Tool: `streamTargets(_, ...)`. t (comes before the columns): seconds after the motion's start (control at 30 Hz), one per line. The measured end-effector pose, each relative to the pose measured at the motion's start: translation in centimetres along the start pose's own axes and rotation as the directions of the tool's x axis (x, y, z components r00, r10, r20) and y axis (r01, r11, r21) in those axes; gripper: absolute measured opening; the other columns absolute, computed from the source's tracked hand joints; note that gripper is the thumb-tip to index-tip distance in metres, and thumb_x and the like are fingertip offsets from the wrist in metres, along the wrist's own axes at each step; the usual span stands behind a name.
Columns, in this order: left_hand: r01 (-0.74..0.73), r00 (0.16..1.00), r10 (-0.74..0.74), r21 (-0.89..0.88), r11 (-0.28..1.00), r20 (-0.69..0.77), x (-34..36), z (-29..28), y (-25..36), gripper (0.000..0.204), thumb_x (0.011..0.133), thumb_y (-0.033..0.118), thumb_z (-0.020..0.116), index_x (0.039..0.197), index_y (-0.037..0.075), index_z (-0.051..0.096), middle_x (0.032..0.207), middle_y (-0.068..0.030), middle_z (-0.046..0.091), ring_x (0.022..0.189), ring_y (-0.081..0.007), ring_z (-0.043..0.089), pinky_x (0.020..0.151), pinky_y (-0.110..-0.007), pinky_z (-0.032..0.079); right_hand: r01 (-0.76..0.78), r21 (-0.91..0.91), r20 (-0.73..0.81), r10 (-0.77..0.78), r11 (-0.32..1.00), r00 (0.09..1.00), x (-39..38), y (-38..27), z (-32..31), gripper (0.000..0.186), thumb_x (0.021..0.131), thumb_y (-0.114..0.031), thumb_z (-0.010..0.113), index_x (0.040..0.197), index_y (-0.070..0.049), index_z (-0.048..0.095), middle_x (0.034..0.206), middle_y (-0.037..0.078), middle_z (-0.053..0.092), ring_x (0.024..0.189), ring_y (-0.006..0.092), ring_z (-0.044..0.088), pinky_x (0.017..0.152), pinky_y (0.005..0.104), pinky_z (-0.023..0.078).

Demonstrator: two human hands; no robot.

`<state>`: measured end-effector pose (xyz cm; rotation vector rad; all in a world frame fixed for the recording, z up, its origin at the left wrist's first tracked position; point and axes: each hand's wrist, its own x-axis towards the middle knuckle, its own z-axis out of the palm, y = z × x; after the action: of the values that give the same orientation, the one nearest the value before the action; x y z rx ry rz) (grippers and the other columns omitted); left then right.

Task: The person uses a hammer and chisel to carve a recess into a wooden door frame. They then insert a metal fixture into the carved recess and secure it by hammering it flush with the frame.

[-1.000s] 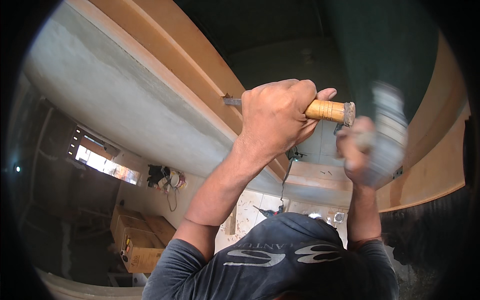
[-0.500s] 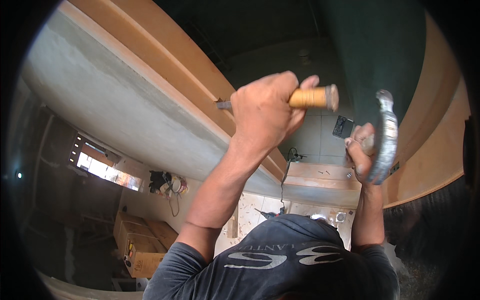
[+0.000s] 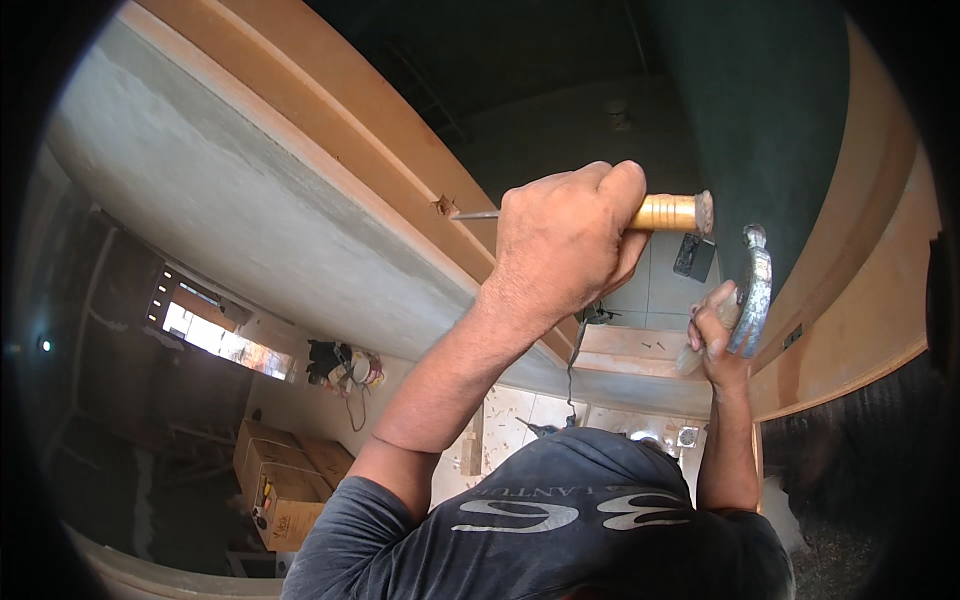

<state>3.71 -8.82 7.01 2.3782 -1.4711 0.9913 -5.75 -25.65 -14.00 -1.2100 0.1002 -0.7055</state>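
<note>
In the head view, the left hand has its grip closed round the chisel, whose tip sits just beside the notch in the wooden frame; contact is unclear. The right hand grasps the hammer. An off-centre blow could glance onto the left hand; a badly angled blade could skid, splintering the frame.
</note>
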Motion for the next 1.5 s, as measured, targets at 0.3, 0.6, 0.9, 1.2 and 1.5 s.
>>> streamTargets(0.3, 0.036, 0.999, -0.038, 0.045, 0.998, 0.037, -0.1, 0.5, -1.1, 0.046, 0.100, 0.049, 0.073, 0.075, 0.013, 0.063, 0.062, -0.0041, 0.066, 0.054, -0.0208, 0.068, 0.048, -0.037, 0.053, -0.049, 0.025, 0.063, 0.047, 0.998, 0.997, -0.1, 0.7, 1.0, 0.014, 0.090, -0.002, 0.065, 0.081, -0.002, 0.055, 0.059, 0.001, 0.053, 0.046, 0.0085, 0.049, 0.044, 0.0274, 0.038)
streamTargets(0.6, 0.026, 0.999, -0.025, 0.017, 1.000, -0.027, -0.6, 1.1, -1.5, 0.044, 0.100, 0.048, 0.075, 0.076, 0.014, 0.062, 0.061, -0.0027, 0.063, 0.052, -0.0183, 0.064, 0.048, -0.035, 0.051, -0.057, -0.004, 0.082, 0.057, 0.998, 0.995, -0.1, 1.2, 1.7, 0.013, 0.090, -0.002, 0.065, 0.081, -0.002, 0.055, 0.058, 0.000, 0.052, 0.046, 0.0085, 0.048, 0.044, 0.0284, 0.037)
streamTargets(0.9, 0.007, 0.997, -0.006, 0.021, 1.000, -0.072, -0.9, 1.0, -1.5, 0.044, 0.100, 0.049, 0.075, 0.075, 0.016, 0.060, 0.060, -0.0016, 0.061, 0.051, -0.0154, 0.061, 0.047, -0.034, 0.047, -0.076, -0.008, 0.087, 0.077, 0.997, 0.993, 0.0, 0.8, 2.0, 0.015, 0.090, -0.002, 0.065, 0.079, -0.001, 0.055, 0.059, 0.001, 0.052, 0.046, 0.0090, 0.048, 0.044, 0.0286, 0.037)
streamTargets(1.2, -0.001, 0.996, 0.002, 0.014, 1.000, -0.085, -0.9, 0.9, -1.7, 0.044, 0.098, 0.047, 0.078, 0.074, 0.015, 0.059, 0.060, -0.0018, 0.060, 0.051, -0.0169, 0.062, 0.047, -0.034, 0.047, 0.170, 0.235, 0.025, -0.181, 0.957, 0.983, 0.8, -0.5, 3.0, 0.012, 0.091, 0.002, 0.061, 0.085, -0.005, 0.054, 0.071, 0.002, 0.056, 0.052, 0.0088, 0.050, 0.054, 0.0313, 0.047)
streamTargets(1.5, -0.001, 0.992, 0.002, 0.008, 1.000, -0.122, -0.9, 0.7, -1.6, 0.045, 0.096, 0.044, 0.080, 0.073, 0.013, 0.058, 0.061, -0.0048, 0.059, 0.052, -0.0237, 0.062, 0.048, -0.038, 0.046, 0.487, -0.179, 0.310, -0.421, 0.855, 0.853, 3.3, -2.5, 3.4, 0.012, 0.094, 0.004, 0.062, 0.105, -0.001, 0.063, 0.081, 0.005, 0.062, 0.064, 0.0141, 0.060, 0.058, 0.0289, 0.050)
